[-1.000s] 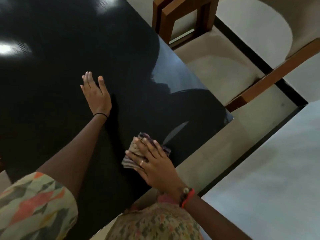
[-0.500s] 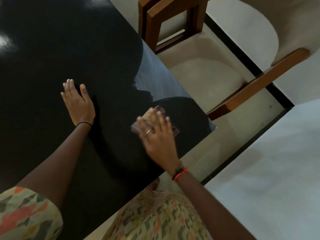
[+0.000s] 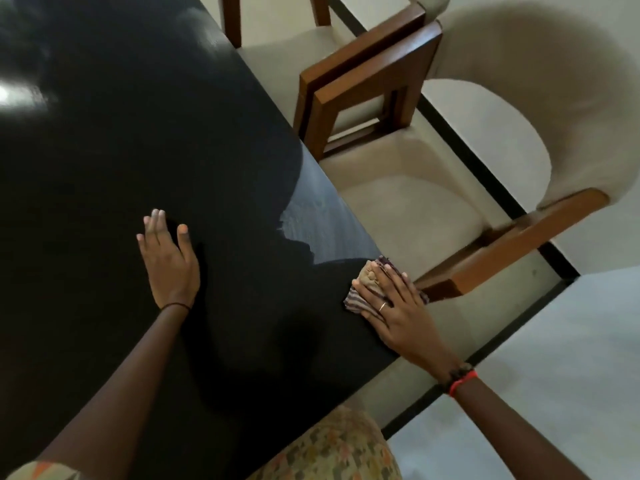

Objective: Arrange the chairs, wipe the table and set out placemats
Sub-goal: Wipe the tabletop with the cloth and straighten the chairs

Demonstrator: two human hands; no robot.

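As right hand presses, cloth under fingers, table edge

Table glossy black; cloth striped fabric; chair polished wood, matt upholstery.

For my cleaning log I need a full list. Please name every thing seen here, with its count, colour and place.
table: one, glossy black, fills the left of the view
chairs: two, brown wood with beige cushions, side by side along the table's right edge
cloth: one, striped dark and pale, on the table near its right edge, under the right hand
floor: pale with dark strips, right of the table
clothing: patterned, many colours, bottom edge of the view
left hand: flat on the table, thin black band at the wrist
right hand: fingers straight, pressing on the cloth; a ring, red and dark wristbands
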